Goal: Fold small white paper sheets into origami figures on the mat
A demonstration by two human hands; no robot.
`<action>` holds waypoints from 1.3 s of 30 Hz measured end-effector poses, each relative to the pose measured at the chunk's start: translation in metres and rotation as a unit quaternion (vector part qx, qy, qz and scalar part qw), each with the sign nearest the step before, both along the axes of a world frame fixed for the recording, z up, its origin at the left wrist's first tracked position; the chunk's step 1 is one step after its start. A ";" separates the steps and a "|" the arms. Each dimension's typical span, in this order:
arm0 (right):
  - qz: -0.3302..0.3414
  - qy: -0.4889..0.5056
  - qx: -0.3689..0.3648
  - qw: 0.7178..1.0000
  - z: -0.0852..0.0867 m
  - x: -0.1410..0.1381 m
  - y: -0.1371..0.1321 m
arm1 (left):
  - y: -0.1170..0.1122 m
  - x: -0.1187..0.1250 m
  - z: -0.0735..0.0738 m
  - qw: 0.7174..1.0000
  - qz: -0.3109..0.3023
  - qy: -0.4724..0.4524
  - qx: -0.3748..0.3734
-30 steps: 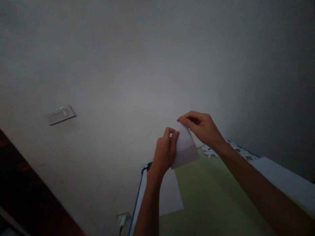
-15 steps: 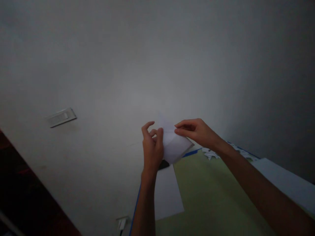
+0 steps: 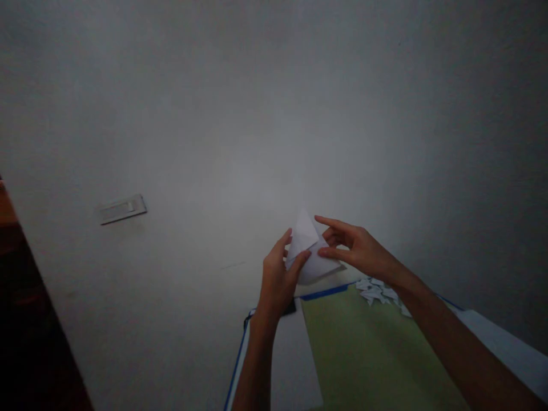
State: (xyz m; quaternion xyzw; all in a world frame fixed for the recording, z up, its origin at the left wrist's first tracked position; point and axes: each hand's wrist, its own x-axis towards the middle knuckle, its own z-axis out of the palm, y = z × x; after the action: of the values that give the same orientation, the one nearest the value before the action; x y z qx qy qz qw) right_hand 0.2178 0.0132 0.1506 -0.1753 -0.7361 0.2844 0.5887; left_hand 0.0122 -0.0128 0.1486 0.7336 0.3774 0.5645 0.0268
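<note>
A folded sheet of white paper [image 3: 305, 231] is held up in front of the wall, its pointed end upward and a triangular flap lying over its upper part. My left hand [image 3: 280, 271] grips the paper from the left, thumb across its front and fingers behind. On the other side, my right hand [image 3: 353, 245] has its thumb against the paper's right part, with the index finger stretched out near the flap's right edge. Some right-hand fingers are partly hidden behind the sheet.
Below is a table with a green top [image 3: 355, 354] and blue edging. White paper [image 3: 293, 365] lies at its left, with a dark object [image 3: 290, 307] beyond it. Several small folded paper pieces [image 3: 377, 291] are heaped at the far edge. A switch plate [image 3: 123, 209] is on the wall.
The upper part of the paper now shows as a distinct triangular flap. My left thumb presses across its front, and my right index finger has spread away from the thumb. The view has shifted.
</note>
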 end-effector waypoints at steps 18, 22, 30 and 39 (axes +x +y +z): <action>-0.174 0.024 0.182 0.967 -0.008 -0.023 -0.005 | -0.008 0.007 0.005 0.964 -0.127 -0.232 -0.040; -0.192 0.006 0.216 0.957 -0.009 -0.020 -0.005 | -0.006 0.008 0.004 0.954 -0.144 -0.256 -0.061; -0.205 0.033 0.234 0.950 -0.011 -0.026 -0.009 | -0.005 0.006 0.006 0.978 -0.130 -0.147 -0.075; -0.191 0.025 0.231 0.954 -0.015 -0.038 -0.012 | -0.002 0.008 0.005 0.978 -0.044 -0.203 -0.025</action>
State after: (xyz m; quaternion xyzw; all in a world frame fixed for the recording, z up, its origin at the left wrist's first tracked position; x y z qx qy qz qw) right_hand 0.1799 0.0014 0.1352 -0.1645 -0.7196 -0.0071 0.6746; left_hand 0.0198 -0.0148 0.1533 0.6189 0.3452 0.6904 0.1456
